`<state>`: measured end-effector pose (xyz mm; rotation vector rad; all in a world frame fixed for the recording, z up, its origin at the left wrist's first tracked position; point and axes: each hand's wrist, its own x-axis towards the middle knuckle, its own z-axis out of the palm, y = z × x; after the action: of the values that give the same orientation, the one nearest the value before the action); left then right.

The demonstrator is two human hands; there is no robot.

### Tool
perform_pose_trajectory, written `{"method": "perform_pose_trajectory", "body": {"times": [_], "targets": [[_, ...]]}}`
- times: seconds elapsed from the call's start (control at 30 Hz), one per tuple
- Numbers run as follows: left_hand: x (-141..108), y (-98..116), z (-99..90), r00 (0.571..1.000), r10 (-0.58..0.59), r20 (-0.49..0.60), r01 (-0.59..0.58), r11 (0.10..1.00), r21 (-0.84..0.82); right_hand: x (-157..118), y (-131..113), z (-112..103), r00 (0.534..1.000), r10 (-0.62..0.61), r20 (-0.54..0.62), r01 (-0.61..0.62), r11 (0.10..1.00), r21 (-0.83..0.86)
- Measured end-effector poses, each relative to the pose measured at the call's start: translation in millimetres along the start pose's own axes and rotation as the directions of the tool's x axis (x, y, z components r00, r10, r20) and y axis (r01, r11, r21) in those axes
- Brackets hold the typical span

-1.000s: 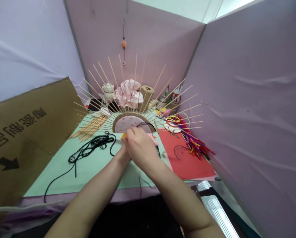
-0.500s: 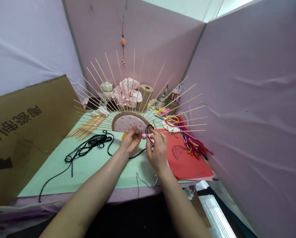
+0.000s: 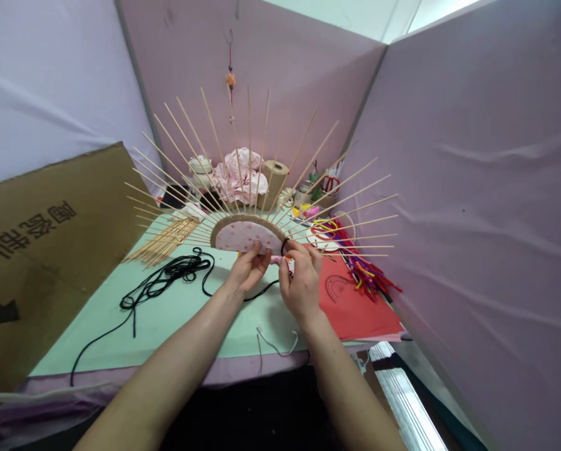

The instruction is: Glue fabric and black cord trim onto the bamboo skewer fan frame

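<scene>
A half-round piece [image 3: 243, 234] covered in pink dotted cloth, with a brown rim and thin wooden sticks fanning out from it, is held above the table. My left hand [image 3: 251, 268] is closed on its lower edge, thumb on the cloth. At its right corner my right hand [image 3: 300, 275] pinches a black cord [image 3: 264, 290], which loops close round that corner; the fingertips partly hide it. The cord runs left under my left hand to a loose black heap [image 3: 168, 275] on the green table cover [image 3: 205, 332].
Loose wooden sticks [image 3: 168, 241] lie at left beside a large cardboard sheet [image 3: 50, 263]. Behind stand ruffled pink cloth [image 3: 240, 175] and a twine roll [image 3: 275, 178]. Red paper [image 3: 355, 313] and colourful pipe cleaners [image 3: 365, 269] lie at right. A white cord [image 3: 280, 352] sits near the front edge.
The open black loop at the right corner has been drawn in small and close to the rim. The stick fan has tilted slightly; both hands stay nearly in place.
</scene>
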<state>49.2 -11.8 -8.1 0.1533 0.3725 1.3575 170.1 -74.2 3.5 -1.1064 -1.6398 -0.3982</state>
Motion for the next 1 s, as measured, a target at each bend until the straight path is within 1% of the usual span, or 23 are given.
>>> {"method": "perform_pose_trajectory", "body": {"times": [0.17, 0.33, 0.4, 0.43, 0.5, 0.57, 0.6, 0.67, 0.73, 0.8, 0.93, 1.0], "targets": [[0, -1, -0.9, 1.000, 0.005, 0.006, -0.005, 1.000, 0.024, 0, 3, -2, 1.000, 0.014, 0.010, -0.014, 1.000, 0.013], [0, -2, -1.9, 1.000, -0.006, 0.022, 0.005, 0.998, 0.061, 5, 1, -3, 0.996, 0.050, 0.075, -0.050, 0.999, -0.007], [-1, -2, -1.6, 0.999, -0.010, 0.030, 0.008, 0.998, 0.064, 8, -1, -4, 0.995, 0.027, 0.096, -0.024, 0.999, -0.033], [-1, -2, -1.3, 0.999, -0.014, 0.029, 0.012, 0.998, 0.060, 8, -2, -5, 0.996, 0.001, 0.089, 0.002, 0.999, -0.039], [-1, -2, -0.5, 1.000, -0.026, 0.012, 0.026, 0.999, 0.047, 9, -4, -8, 0.997, -0.069, 0.021, 0.070, 0.997, -0.026], [-2, -2, 0.5, 0.999, -0.036, -0.014, 0.036, 0.999, 0.036, 7, -4, -14, 0.990, -0.105, -0.096, 0.105, 0.994, -0.001], [-2, -2, 1.0, 0.999, -0.040, -0.027, 0.041, 0.999, 0.032, 5, -3, -17, 0.984, -0.092, -0.155, 0.095, 0.995, 0.015], [-3, -2, 1.9, 0.998, -0.046, -0.046, 0.047, 0.998, 0.029, 1, -2, -22, 0.971, -0.027, -0.238, 0.044, 0.997, 0.066], [-3, -3, 2.4, 0.997, -0.056, -0.054, 0.057, 0.998, 0.034, -5, 0, -23, 0.963, 0.020, -0.269, 0.014, 0.992, 0.125], [-3, -3, 2.4, 0.997, -0.061, -0.049, 0.063, 0.997, 0.042, -11, 0, -20, 0.971, 0.013, -0.239, 0.023, 0.989, 0.148], [-3, -4, 0.7, 0.998, -0.056, -0.030, 0.058, 0.997, 0.053, -18, -3, -9, 0.993, -0.007, -0.117, 0.022, 0.992, 0.125], [-3, -4, -0.2, 0.998, -0.052, -0.019, 0.053, 0.997, 0.060, -18, -3, -5, 0.996, -0.010, -0.091, 0.021, 0.992, 0.125]]}}
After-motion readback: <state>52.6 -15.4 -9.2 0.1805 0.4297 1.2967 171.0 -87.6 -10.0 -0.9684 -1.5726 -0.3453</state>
